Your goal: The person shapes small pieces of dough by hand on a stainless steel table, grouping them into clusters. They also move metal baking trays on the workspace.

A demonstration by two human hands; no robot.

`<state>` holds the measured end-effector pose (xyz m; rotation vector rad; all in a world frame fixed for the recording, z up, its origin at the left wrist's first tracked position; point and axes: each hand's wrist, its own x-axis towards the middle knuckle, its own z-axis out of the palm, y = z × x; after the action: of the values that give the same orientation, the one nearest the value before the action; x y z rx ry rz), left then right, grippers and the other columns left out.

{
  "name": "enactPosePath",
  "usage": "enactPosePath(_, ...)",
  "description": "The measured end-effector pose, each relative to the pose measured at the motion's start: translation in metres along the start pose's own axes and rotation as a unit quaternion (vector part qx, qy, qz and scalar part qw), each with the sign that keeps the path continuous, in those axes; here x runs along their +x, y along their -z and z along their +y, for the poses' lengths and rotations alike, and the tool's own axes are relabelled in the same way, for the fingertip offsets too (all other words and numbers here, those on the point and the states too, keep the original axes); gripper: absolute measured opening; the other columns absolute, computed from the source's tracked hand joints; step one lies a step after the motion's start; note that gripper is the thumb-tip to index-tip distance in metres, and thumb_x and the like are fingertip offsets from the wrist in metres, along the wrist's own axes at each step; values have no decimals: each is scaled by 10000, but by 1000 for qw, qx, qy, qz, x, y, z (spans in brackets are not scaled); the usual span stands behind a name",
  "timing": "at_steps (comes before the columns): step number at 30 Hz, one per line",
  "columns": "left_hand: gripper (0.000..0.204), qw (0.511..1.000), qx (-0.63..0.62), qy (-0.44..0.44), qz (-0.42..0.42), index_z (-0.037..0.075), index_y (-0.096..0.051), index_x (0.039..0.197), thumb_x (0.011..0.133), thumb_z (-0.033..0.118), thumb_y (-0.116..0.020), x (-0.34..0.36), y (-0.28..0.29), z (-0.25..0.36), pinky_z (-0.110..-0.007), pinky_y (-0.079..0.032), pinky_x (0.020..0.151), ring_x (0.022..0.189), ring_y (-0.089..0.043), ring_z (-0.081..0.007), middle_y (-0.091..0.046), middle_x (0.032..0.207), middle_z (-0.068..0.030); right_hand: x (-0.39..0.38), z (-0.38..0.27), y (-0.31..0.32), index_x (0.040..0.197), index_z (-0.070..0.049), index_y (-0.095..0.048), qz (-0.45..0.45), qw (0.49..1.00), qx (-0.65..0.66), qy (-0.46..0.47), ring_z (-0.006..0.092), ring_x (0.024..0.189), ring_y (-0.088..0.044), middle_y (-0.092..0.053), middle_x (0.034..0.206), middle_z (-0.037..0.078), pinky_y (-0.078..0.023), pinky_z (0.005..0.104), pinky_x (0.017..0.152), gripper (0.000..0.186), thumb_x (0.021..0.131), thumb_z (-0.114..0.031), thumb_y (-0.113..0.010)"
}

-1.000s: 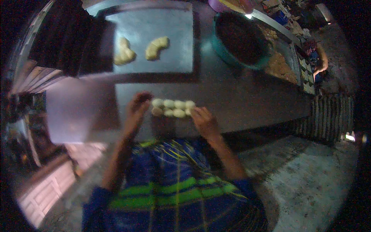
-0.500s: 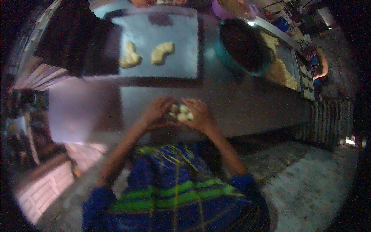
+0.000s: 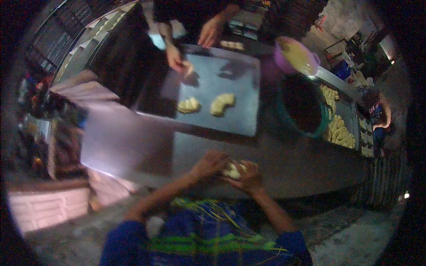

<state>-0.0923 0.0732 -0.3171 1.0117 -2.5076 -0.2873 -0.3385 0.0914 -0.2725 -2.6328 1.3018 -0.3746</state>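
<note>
The dough (image 3: pixel 234 170) is at the near edge of the bench (image 3: pixel 293 166), between both hands. The right hand (image 3: pixel 250 177) is closed around it; the left hand (image 3: pixel 210 165) meets its left side, but blur prevents confirming a grip. Uneven pressure could flatten or tear the dough; a loose hold could drop it over that edge. Beyond, the tray (image 3: pixel 244 120) carries two dough pieces (image 3: pixel 222 104); a co-worker's hand (image 3: pixel 176 61) is near its far left corner.
</note>
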Motion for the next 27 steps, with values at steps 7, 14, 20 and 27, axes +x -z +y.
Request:
enactPosePath(7, 305, 998, -34, -40, -44, 88, -618, 1100, 849, 255, -571, 18, -11, 8, -523, -468, 890, 989, -610, -338, -640, 1095, -107, -17, 82, -86, 1153, -129, -622, -50, 997, 2, 56, 336, 958, -604, -639, 1072, 135, -491, 480, 838, 588, 681, -431, -803)
enactPosePath(14, 461, 925, -246, 233, -172, 80, -611, 1228, 826, 306, -645, 30, -60, 34, -460, -509, 871, 1010, -643, -347, -665, 1088, -185, 39, 53, 15, 1172, -78, -590, -340, 933, 118, -1, 372, 1020, -592, -637, 1089, 169, -475, 474, 866, 530, 746, -349, -753)
enactPosePath(20, 616, 879, -408, 245, -24, 46, -627, 1194, 799, 515, -684, -13, 193, -31, -445, -507, 863, 984, -652, -326, -666, 1123, -180, 253, -109, 155, 1074, -74, -591, -450, 876, 42, 170, 353, 979, -617, -641, 1004, 161, -489, 460, 807, 416, 782, -354, -691)
enactPosePath(27, 452, 872, -189, 367, 261, 19, -655, 1044, 812, 401, -721, -125, 472, -159, -366, -500, 738, 837, -643, -216, -684, 931, -147, 533, -349, 222, 956, -62, -624, -341, 861, -32, 377, 329, 834, -635, -637, 921, 130, -501, 446, 719, 384, 661, -266, -761)
